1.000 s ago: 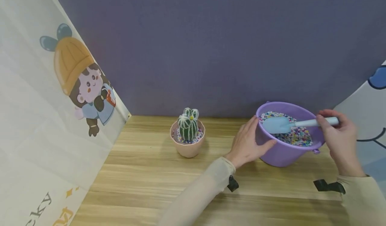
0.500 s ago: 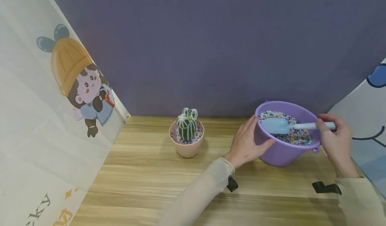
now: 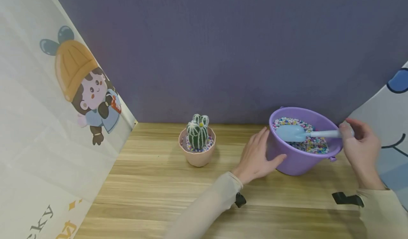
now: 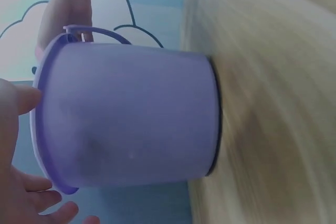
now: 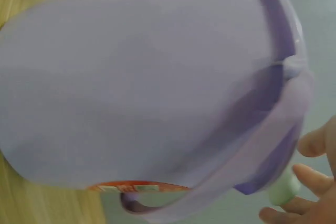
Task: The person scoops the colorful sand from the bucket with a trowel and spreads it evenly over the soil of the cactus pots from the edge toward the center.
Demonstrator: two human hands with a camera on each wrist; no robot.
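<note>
A light blue toy shovel (image 3: 290, 133) lies across the mouth of a purple bucket (image 3: 296, 164), its blade over multicoloured beads (image 3: 315, 148) inside. My right hand (image 3: 364, 150) is at the far end of the shovel's handle. In the right wrist view the thumb and fingers are spread beside the pale handle end (image 5: 283, 188). My left hand (image 3: 256, 156) stands just left of the bucket, fingers extended and thumb out near its rim. The left wrist view shows those fingers (image 4: 44, 200) splayed along the rim, and the bucket upright on the table.
A potted crochet cactus (image 3: 198, 135) in a pink pot (image 3: 199, 159) with beads stands left of the bucket on the wooden table (image 3: 153, 189). A dark panel (image 3: 216, 54) rises behind, and printed white walls stand at both sides. The bucket's carrying handle (image 5: 226, 174) hangs at its side.
My left hand has come off the bucket's rim, moving slightly left and down. My right hand has shifted right along the shovel's handle and loosened, while the shovel stays across the bucket.
</note>
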